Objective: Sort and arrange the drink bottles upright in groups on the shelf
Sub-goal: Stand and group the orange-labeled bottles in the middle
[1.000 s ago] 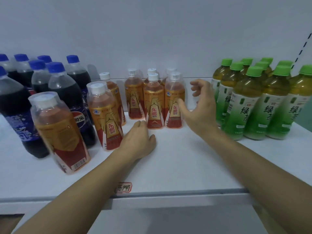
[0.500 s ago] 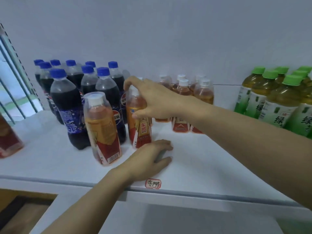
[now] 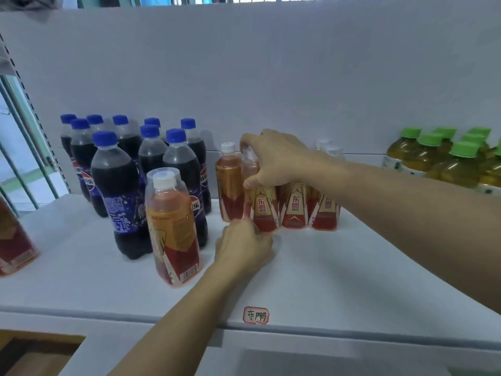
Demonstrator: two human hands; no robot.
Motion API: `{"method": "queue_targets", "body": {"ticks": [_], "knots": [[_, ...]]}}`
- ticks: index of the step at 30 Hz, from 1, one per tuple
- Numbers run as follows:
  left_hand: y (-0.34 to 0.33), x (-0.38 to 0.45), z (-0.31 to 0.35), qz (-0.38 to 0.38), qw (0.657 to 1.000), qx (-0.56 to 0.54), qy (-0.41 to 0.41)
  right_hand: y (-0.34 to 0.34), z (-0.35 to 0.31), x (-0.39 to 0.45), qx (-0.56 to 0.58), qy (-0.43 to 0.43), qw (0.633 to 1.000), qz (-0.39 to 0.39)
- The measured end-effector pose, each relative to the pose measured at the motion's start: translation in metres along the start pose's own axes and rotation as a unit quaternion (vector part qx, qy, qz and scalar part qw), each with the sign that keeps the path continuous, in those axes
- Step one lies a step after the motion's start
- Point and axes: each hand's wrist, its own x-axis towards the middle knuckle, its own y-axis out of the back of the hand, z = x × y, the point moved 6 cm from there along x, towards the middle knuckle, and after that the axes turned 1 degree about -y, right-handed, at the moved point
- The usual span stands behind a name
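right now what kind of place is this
Probably a shop or mock retail shelf: a white shelf carries many identical blue-capped cola bottles and green-capped tea bottles in groups, with a handwritten red-bordered label sticker on its front edge.

Clear glossy plastic cola bottles (image 3: pixel 119 191) and orange drink bottles (image 3: pixel 173 229) with shiny film labels; smooth matt white shelf (image 3: pixel 339 272); paper tag (image 3: pixel 256 315).

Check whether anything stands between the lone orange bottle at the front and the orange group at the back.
The left hand and its forearm lie across that gap on the white shelf, just right of the stray orange plastic bottle. The right hand grips a bottle at the orange cluster. No bottle blocks the path.
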Motion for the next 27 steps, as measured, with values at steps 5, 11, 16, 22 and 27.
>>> {"method": "queue_targets", "body": {"ticks": [5, 11, 16, 22, 27], "knots": [[-0.002, 0.029, -0.005, 0.067, 0.993, -0.070, 0.062, -0.007, 0.016, 0.014, -0.046, -0.039, 0.998, -0.006], [-0.010, 0.042, -0.009, 0.110, 0.993, 0.001, 0.043, -0.011, 0.030, 0.021, -0.033, -0.053, 0.998, -0.029], [-0.010, 0.043, -0.012, 0.131, 0.991, -0.011, 0.034, -0.010, 0.029, 0.026, -0.018, -0.049, 0.997, -0.064], [-0.007, 0.042, -0.015, 0.141, 0.987, -0.053, 0.053, 0.015, 0.004, 0.041, -0.082, -0.013, 0.996, 0.024], [-0.003, 0.040, -0.017, 0.149, 0.984, -0.068, 0.072, 0.006, -0.032, 0.072, -0.023, 0.042, 0.999, -0.019]]}}
